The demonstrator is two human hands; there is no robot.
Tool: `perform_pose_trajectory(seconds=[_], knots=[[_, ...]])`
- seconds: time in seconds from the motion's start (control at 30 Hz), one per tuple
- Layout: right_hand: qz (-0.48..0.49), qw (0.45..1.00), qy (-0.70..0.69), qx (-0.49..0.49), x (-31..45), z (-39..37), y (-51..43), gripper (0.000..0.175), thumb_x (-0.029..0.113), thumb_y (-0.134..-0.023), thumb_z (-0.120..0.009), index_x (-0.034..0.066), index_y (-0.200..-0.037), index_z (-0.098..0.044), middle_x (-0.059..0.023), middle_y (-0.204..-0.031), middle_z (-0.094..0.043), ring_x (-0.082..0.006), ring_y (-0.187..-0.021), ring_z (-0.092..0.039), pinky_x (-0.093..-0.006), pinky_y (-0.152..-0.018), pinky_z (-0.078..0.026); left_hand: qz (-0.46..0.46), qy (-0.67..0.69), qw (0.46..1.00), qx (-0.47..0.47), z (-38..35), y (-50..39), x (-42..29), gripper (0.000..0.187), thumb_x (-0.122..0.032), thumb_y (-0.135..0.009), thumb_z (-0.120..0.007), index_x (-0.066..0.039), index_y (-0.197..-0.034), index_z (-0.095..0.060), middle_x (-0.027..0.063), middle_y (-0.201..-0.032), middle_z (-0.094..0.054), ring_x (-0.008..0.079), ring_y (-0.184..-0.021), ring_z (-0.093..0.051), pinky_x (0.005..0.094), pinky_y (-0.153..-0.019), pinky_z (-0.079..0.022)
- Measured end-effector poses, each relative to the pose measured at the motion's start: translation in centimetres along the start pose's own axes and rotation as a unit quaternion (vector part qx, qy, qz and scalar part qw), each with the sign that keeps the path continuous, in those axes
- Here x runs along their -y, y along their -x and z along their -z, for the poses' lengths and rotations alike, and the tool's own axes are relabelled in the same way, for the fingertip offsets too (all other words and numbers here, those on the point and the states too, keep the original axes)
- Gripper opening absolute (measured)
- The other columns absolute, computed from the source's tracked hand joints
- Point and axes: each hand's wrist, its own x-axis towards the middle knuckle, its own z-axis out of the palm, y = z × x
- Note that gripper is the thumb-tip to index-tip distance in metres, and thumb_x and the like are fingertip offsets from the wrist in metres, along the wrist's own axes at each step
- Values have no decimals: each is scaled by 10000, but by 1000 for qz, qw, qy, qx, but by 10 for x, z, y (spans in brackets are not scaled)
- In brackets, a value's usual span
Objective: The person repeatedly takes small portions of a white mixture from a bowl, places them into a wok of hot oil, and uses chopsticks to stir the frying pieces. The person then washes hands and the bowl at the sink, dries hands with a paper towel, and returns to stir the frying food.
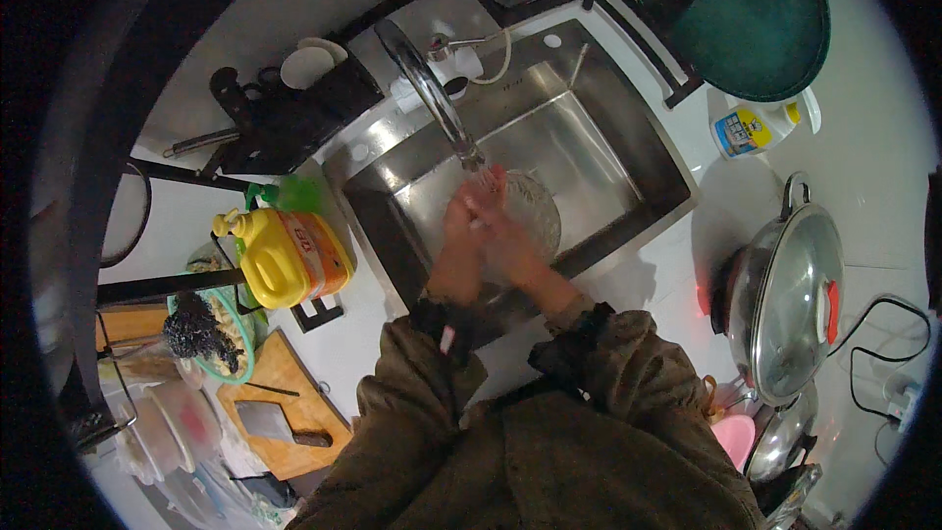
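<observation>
Both hands meet under the running stream of a chrome faucet (430, 88) in a stainless steel sink (589, 136). My left hand (461, 217) lies against my right hand (502, 215), and water splashes over the fingers. Behind and below them, a round glassy or water-filled bowl (541, 213) sits in the sink, partly hidden by my right hand and wrist. Blur and overlap hide most of the fingers, so I cannot tell whether anything small is between the palms. Dark sleeves (401, 361) are pushed up to the wrists.
Left of the sink stand a yellow jug (283, 258) and a black utensil holder (294, 125). A cleaver (265, 421) rests on a wooden cutting board (294, 375) near a green-rimmed basket (250, 353). To the right are a white bottle (751, 129) and a lidded wok (798, 302).
</observation>
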Motion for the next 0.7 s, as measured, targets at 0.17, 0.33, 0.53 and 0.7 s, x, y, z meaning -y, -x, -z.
perform_pose_trajectory(seconds=[0.17,0.33,0.53,0.7], knots=[[84,983,120,-107,-38,-30,-35,448,250,-894,-379,-45,-1231,-383,-247,-1276,-389,-412,-1217,-307,-484,-1046,-161,-14,-120,987,103,-6,21,11,350,-221,-884,-422,-46,-1186,-454,108,-1224,-476,273,-1111,-461,379,-970,-357],[122,972,36,-197,-67,-56,-37,443,260,-900,-350,-30,-1233,-382,-239,-1314,-345,-422,-1208,-312,-495,-1038,-174,-102,-202,950,215,-10,21,19,360,-287,-903,-402,-93,-1201,-460,98,-1228,-477,235,-1100,-471,345,-953,-360],[93,968,221,-68,-90,-52,-46,447,248,-847,-440,49,-1245,-396,-255,-1312,-306,-404,-1245,-259,-514,-1035,-173,58,-50,983,165,-11,18,10,356,-309,-921,-380,-91,-1189,-462,94,-1217,-487,240,-1093,-476,366,-943,-362],[-29,951,307,9,-56,-30,-48,408,236,-832,-478,63,-1198,-429,-207,-1252,-388,-372,-1209,-327,-533,-991,-236,-4,-108,994,16,-35,32,25,366,-322,-931,-370,-48,-1152,-473,94,-1153,-518,242,-1030,-507,382,-890,-406]])
